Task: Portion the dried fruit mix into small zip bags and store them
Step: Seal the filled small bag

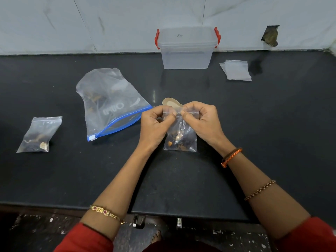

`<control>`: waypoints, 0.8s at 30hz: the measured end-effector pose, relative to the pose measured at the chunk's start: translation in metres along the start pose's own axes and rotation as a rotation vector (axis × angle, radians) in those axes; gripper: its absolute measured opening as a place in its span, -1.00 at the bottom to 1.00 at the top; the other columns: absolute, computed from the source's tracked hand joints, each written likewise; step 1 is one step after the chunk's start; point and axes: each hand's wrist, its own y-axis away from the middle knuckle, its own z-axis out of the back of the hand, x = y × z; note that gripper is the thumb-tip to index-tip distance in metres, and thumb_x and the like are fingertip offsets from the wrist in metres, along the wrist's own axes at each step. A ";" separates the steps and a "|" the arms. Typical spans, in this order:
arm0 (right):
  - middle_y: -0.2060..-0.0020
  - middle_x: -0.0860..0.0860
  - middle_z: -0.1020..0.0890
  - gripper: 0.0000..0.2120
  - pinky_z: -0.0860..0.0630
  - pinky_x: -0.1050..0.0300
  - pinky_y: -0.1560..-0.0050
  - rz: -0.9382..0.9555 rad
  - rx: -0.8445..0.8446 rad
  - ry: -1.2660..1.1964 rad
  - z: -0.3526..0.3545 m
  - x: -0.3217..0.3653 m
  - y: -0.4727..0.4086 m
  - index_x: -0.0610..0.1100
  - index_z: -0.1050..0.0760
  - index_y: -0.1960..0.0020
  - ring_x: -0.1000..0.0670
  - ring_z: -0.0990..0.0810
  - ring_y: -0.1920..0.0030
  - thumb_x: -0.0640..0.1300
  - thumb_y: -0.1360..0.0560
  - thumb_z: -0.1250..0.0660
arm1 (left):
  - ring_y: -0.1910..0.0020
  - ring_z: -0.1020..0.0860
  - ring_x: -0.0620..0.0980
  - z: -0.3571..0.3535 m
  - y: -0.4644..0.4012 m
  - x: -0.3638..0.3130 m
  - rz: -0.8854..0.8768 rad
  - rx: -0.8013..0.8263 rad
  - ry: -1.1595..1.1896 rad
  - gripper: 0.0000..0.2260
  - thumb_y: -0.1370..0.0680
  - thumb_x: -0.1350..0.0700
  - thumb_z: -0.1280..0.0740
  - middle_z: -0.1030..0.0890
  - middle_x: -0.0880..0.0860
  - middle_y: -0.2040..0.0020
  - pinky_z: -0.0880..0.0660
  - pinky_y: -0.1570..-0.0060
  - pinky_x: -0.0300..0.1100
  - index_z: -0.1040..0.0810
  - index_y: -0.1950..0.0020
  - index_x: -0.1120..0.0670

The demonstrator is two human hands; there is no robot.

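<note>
Head view: both hands (179, 122) pinch small zip bag (181, 138) top edge, mid-counter (254, 124).

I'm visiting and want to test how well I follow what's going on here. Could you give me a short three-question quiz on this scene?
1. True or false: the clear storage box with red latches has its lid on.
2. What do the left hand and right hand pinch? A) the spoon B) the top of the small zip bag C) the large blue-zip bag
3. How many filled small bags lie apart at the far left?

Key: 1 true; 2 B; 3 one, the filled bag.
</note>
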 end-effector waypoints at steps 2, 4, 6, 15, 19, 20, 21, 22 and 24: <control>0.29 0.07 -0.62 -0.93 -0.53 0.24 0.25 0.019 0.016 -0.005 0.003 0.001 0.000 -0.16 -0.61 0.16 0.15 -0.59 0.28 -0.21 -0.40 -0.34 | 0.26 -0.58 -0.07 0.001 -0.001 0.001 0.000 -0.031 0.016 -0.92 -0.35 -0.02 -0.36 -0.63 -0.10 0.32 -0.54 0.20 -0.13 -0.61 0.23 -0.05; 0.34 0.08 -0.58 -0.95 -0.40 0.45 0.38 0.024 0.020 -0.011 0.006 0.003 0.001 -0.25 -0.60 0.14 0.25 -0.53 0.42 -0.32 -0.42 -0.36 | 0.26 -0.56 -0.06 0.001 -0.001 0.001 0.002 -0.058 0.024 -0.91 -0.35 -0.02 -0.35 -0.62 -0.10 0.33 -0.53 0.19 -0.11 -0.60 0.25 -0.04; 0.38 0.11 -0.53 -0.93 -0.31 0.50 0.47 0.023 0.009 -0.017 0.008 0.004 0.001 -0.31 -0.59 0.14 0.28 -0.47 0.51 -0.40 -0.43 -0.33 | 0.27 -0.55 -0.10 0.002 -0.001 0.000 0.004 -0.066 0.029 -0.90 -0.35 -0.02 -0.35 -0.61 -0.11 0.33 -0.53 0.20 -0.16 -0.59 0.25 -0.02; 0.53 0.28 -0.51 -0.87 -0.27 0.47 0.47 0.030 0.013 0.018 0.005 0.004 0.002 -0.09 -0.52 0.25 0.24 -0.44 0.52 -0.28 -0.41 -0.30 | 0.25 -0.59 -0.17 0.002 0.001 0.000 -0.010 -0.016 0.026 -0.94 -0.38 0.17 -0.39 -0.65 -0.14 0.31 -0.52 0.24 -0.32 -0.61 0.19 0.02; 0.54 0.31 -0.50 -0.90 -0.28 0.47 0.44 0.030 0.026 0.043 0.004 0.002 0.002 -0.17 -0.55 0.22 0.26 -0.45 0.51 -0.31 -0.43 -0.31 | 0.24 -0.60 -0.17 0.002 0.001 0.001 -0.009 -0.026 0.011 -0.95 -0.35 0.09 -0.40 -0.66 -0.15 0.30 -0.53 0.21 -0.31 -0.62 0.21 0.00; 0.54 0.32 -0.50 -0.91 -0.29 0.48 0.46 0.030 0.033 0.041 0.005 0.001 0.002 -0.25 -0.56 0.18 0.27 -0.46 0.51 -0.37 -0.44 -0.31 | 0.23 -0.60 -0.16 0.002 0.001 0.002 -0.012 -0.040 0.010 -0.93 -0.33 0.04 -0.39 -0.66 -0.14 0.29 -0.54 0.19 -0.28 -0.62 0.22 -0.01; 0.54 0.31 -0.51 -0.92 -0.29 0.49 0.47 0.032 0.038 0.035 0.006 0.002 0.002 -0.29 -0.56 0.17 0.28 -0.46 0.52 -0.40 -0.45 -0.31 | 0.22 -0.60 -0.15 0.003 0.000 0.002 -0.011 -0.054 0.007 -0.91 -0.32 0.02 -0.38 -0.66 -0.14 0.29 -0.55 0.16 -0.25 -0.62 0.22 -0.03; 0.52 0.28 -0.52 -0.91 -0.29 0.50 0.48 0.037 0.041 0.025 0.007 0.002 0.003 -0.29 -0.56 0.17 0.28 -0.47 0.52 -0.41 -0.44 -0.31 | 0.21 -0.60 -0.14 0.004 0.000 0.002 -0.012 -0.058 0.002 -0.91 -0.32 0.01 -0.37 -0.66 -0.15 0.29 -0.55 0.14 -0.23 -0.62 0.23 -0.03; 0.42 0.19 -0.55 -0.88 -0.29 0.51 0.49 0.046 0.042 0.010 0.007 0.004 0.004 -0.25 -0.56 0.18 0.28 -0.48 0.51 -0.42 -0.42 -0.33 | 0.21 -0.59 -0.16 0.003 0.000 0.002 -0.007 -0.048 -0.009 -0.92 -0.33 0.03 -0.38 -0.65 -0.15 0.29 -0.55 0.13 -0.24 -0.62 0.22 -0.03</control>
